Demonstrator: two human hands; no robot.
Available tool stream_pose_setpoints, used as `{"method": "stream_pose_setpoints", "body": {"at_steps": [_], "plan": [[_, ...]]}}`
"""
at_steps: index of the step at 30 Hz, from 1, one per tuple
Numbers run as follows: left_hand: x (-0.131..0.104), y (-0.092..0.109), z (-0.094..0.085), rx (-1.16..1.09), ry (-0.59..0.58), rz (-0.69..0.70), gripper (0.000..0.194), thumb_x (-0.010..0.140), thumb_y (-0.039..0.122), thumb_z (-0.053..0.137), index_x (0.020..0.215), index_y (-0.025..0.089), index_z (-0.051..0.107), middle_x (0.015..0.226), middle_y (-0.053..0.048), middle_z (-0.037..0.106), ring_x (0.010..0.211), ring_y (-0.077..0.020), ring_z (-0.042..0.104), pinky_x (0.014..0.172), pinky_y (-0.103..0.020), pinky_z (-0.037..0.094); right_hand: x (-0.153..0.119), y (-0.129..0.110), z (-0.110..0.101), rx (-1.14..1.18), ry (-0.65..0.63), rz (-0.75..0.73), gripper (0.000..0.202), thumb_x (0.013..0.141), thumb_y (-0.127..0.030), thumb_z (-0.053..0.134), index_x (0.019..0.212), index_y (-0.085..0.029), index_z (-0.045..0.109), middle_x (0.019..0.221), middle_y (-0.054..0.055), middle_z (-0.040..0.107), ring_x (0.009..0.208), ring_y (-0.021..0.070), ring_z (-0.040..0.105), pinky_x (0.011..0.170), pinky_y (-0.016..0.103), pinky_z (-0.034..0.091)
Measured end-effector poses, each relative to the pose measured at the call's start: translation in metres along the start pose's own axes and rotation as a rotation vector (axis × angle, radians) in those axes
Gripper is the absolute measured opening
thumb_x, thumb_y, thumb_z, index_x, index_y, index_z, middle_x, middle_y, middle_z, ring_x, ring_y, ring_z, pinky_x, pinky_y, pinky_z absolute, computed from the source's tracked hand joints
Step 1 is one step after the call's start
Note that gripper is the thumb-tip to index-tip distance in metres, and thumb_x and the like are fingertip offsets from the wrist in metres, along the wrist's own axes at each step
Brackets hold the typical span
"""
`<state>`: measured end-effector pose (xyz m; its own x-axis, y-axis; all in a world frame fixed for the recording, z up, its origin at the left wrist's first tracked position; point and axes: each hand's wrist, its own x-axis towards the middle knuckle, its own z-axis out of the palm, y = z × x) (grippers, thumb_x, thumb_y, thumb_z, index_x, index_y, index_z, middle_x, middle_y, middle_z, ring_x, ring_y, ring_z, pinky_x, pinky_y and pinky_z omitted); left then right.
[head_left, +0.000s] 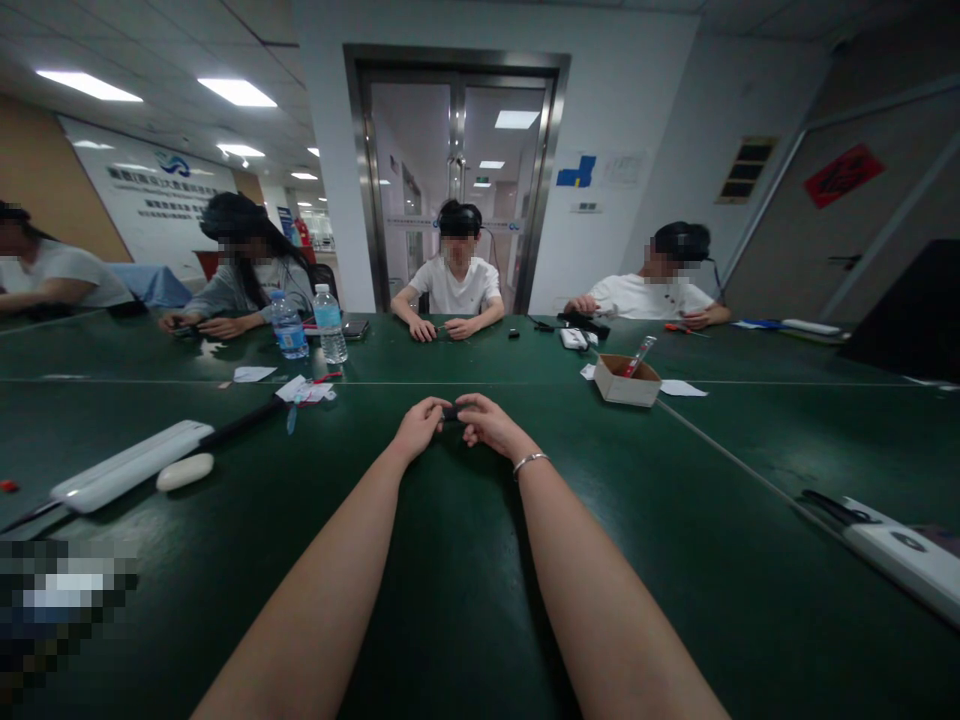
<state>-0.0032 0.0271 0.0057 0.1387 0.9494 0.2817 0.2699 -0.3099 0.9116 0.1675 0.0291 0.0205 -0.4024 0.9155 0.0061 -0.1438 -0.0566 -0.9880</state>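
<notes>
Both my hands meet over the green table (465, 520), holding a small dark object (450, 412) between them. Its kind is too small to make out. My left hand (421, 428) pinches its left end with thumb and fingers. At the opposite end, my right hand (491, 424) closes on it with the index finger along the top and the other fingers curled. A silver bracelet (530, 463) circles my right wrist. Fingers cover most of the object.
Left of my arms lie a long white device (135, 465), a white oval case (185, 472) and paper scraps (306, 390). Two water bottles (330, 325) stand beyond. A small box (628, 382) is at right, near a white power strip (911, 555). Several people sit across the table.
</notes>
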Motion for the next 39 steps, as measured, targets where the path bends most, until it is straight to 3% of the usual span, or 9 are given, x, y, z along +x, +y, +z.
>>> {"method": "stream_pose_setpoints", "body": {"at_steps": [3, 9, 14, 19, 24, 28, 30, 35, 39], "plan": [[-0.0003, 0.0000, -0.0001, -0.002, 0.005, -0.010, 0.030, 0.081, 0.032, 0.043, 0.100, 0.015, 0.059, 0.055, 0.003, 0.048, 0.051, -0.0110, 0.046, 0.053, -0.022, 0.034, -0.0017, -0.0014, -0.0014, 0.073, -0.019, -0.014, 0.046, 0.070, -0.007, 0.067, 0.106, -0.024, 0.043, 0.081, -0.003, 0.058, 0.051, 0.0111, 0.063, 0.044, 0.021, 0.053], [0.0008, -0.0007, 0.0008, -0.031, -0.005, -0.008, 0.028, 0.080, 0.031, 0.044, 0.098, 0.015, 0.058, 0.056, 0.003, 0.048, 0.052, -0.0111, 0.047, 0.053, -0.022, 0.035, 0.0003, -0.0023, 0.0033, -0.092, 0.018, 0.047, 0.016, 0.087, -0.027, 0.054, 0.097, -0.017, 0.047, 0.066, 0.001, 0.059, 0.037, 0.0082, 0.052, 0.032, 0.016, 0.043], [0.0018, -0.0033, 0.0006, -0.022, -0.011, -0.005, 0.030, 0.081, 0.033, 0.044, 0.100, 0.016, 0.058, 0.056, 0.003, 0.048, 0.053, -0.0112, 0.047, 0.054, -0.022, 0.035, -0.0020, -0.0042, 0.0009, 0.062, -0.017, 0.001, 0.053, 0.071, -0.015, 0.071, 0.112, -0.027, 0.039, 0.086, -0.003, 0.058, 0.045, 0.0078, 0.058, 0.046, 0.023, 0.055], [0.0005, 0.0001, 0.0006, -0.026, -0.004, -0.013, 0.027, 0.080, 0.031, 0.044, 0.097, 0.015, 0.058, 0.055, 0.004, 0.047, 0.052, -0.0110, 0.046, 0.054, -0.022, 0.035, 0.0011, -0.0016, 0.0022, -0.100, 0.019, 0.055, 0.022, 0.085, -0.033, 0.057, 0.097, -0.017, 0.047, 0.065, -0.001, 0.059, 0.034, 0.0061, 0.046, 0.030, 0.015, 0.043], [-0.0002, 0.0025, 0.0005, -0.042, -0.010, -0.021, 0.027, 0.080, 0.031, 0.044, 0.098, 0.016, 0.058, 0.054, 0.004, 0.046, 0.052, -0.0112, 0.046, 0.054, -0.022, 0.035, -0.0043, -0.0049, 0.0009, 0.015, -0.080, 0.007, 0.064, 0.064, -0.009, 0.074, 0.112, -0.028, 0.036, 0.090, -0.004, 0.057, 0.049, 0.0069, 0.058, 0.046, 0.020, 0.054], [-0.0003, 0.0019, 0.0010, -0.034, -0.014, 0.001, 0.027, 0.080, 0.030, 0.044, 0.097, 0.015, 0.058, 0.055, 0.004, 0.047, 0.053, -0.0110, 0.046, 0.054, -0.022, 0.035, -0.0015, -0.0047, 0.0038, -0.125, -0.019, 0.075, 0.029, 0.086, -0.034, 0.055, 0.108, -0.020, 0.042, 0.071, -0.001, 0.056, 0.038, 0.0070, 0.050, 0.034, 0.018, 0.047], [-0.0005, 0.0019, 0.0008, -0.039, -0.009, -0.002, 0.026, 0.080, 0.029, 0.045, 0.097, 0.015, 0.058, 0.055, 0.004, 0.047, 0.052, -0.0110, 0.046, 0.054, -0.022, 0.035, -0.0007, -0.0046, 0.0042, -0.201, -0.047, 0.052, 0.023, 0.088, -0.031, 0.052, 0.106, -0.018, 0.045, 0.071, -0.001, 0.056, 0.034, 0.0048, 0.045, 0.029, 0.014, 0.041], [-0.0009, 0.0023, 0.0002, -0.028, -0.006, -0.014, 0.026, 0.081, 0.029, 0.044, 0.099, 0.016, 0.057, 0.054, 0.004, 0.046, 0.052, -0.0109, 0.046, 0.055, -0.022, 0.035, -0.0052, -0.0073, 0.0019, -0.083, -0.167, -0.004, 0.071, 0.069, -0.014, 0.072, 0.124, -0.031, 0.030, 0.091, -0.003, 0.056, 0.047, 0.0057, 0.055, 0.047, 0.022, 0.055], [-0.0018, 0.0047, 0.0007, -0.028, -0.009, -0.013, 0.026, 0.081, 0.028, 0.043, 0.098, 0.015, 0.057, 0.055, 0.004, 0.046, 0.052, -0.0106, 0.045, 0.054, -0.022, 0.035, -0.0018, -0.0046, 0.0039, -0.156, -0.045, 0.063, 0.033, 0.088, -0.033, 0.051, 0.116, -0.019, 0.038, 0.068, -0.003, 0.055, 0.036, 0.0056, 0.046, 0.035, 0.018, 0.048]]}}
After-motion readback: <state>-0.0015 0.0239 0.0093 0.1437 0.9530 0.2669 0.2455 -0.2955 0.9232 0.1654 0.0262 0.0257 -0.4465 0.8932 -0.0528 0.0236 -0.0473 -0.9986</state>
